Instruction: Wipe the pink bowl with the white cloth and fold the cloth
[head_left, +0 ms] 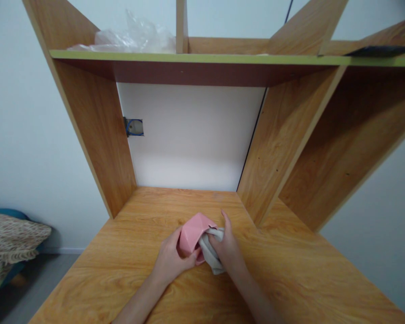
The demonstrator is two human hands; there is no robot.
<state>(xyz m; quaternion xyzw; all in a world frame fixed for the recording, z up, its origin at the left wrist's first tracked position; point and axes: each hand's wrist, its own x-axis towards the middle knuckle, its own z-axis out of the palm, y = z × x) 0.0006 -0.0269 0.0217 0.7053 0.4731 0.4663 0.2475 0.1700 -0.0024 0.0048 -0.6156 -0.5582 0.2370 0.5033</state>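
A pink faceted bowl-like vessel [193, 232] is tilted on its side above the wooden desk, its opening toward my right. My left hand [173, 256] grips it from the left, with the thumb at its lower rim. In my right hand [227, 247] is a light grey cloth [209, 253], bunched and pressed into the vessel's opening. Part of the cloth hangs down below the right hand. The rim shows a small dark notch near the cloth. The inside of the vessel is mostly hidden by the cloth and fingers.
The wooden desk top [148, 207] carries upright side panels and a shelf [222, 58] with a green edge. Clear plastic wrapping [131, 38] and a dark flat object [380, 51] lie on the shelf. An open wall box [135, 127] shows wires. A blanket-draped chair [10, 243] stands left.
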